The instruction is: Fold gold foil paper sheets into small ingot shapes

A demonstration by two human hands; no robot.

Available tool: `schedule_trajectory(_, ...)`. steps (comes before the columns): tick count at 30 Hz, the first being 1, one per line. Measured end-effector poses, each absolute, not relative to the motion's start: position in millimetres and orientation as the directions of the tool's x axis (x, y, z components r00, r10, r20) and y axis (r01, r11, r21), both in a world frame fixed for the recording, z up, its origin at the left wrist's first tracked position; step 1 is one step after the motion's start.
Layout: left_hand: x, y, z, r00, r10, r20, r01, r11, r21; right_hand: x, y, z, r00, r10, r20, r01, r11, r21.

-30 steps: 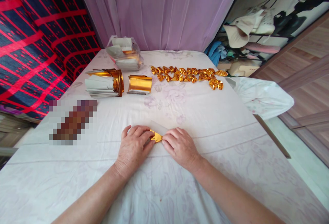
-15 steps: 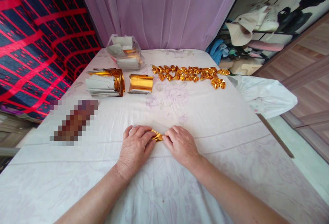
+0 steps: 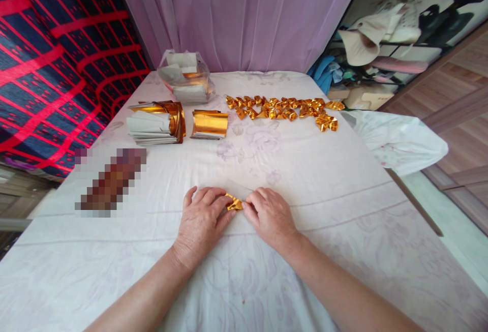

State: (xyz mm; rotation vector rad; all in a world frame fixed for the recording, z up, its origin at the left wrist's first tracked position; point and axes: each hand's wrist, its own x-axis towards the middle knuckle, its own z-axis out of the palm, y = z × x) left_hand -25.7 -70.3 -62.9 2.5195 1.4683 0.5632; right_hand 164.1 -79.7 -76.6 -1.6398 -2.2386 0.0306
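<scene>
Head view shows us our left hand [image 3: 201, 222] and right hand [image 3: 269, 217] pressed flat on the tabletop [image 3: 343, 210], fingertips pinching a small gold foil piece [image 3: 233, 203] between them to pin its creases; finished gold folds [image 3: 282, 109] lie well apart.

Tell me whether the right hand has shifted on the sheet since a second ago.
No. The right hand stays pressed on the gold foil piece, just nearer than the same crease in the bedsheet; only the camera drifted.
</scene>
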Motion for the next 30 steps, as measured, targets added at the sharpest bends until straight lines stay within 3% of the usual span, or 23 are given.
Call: schedule_trajectory(30,-20.6,-69.1,-61.4,0.429,0.87,0.243,0.815,-0.489,0.312,162.0,-79.1,-76.7,-0.213,0.931,0.295,0.925,0.29,-0.246)
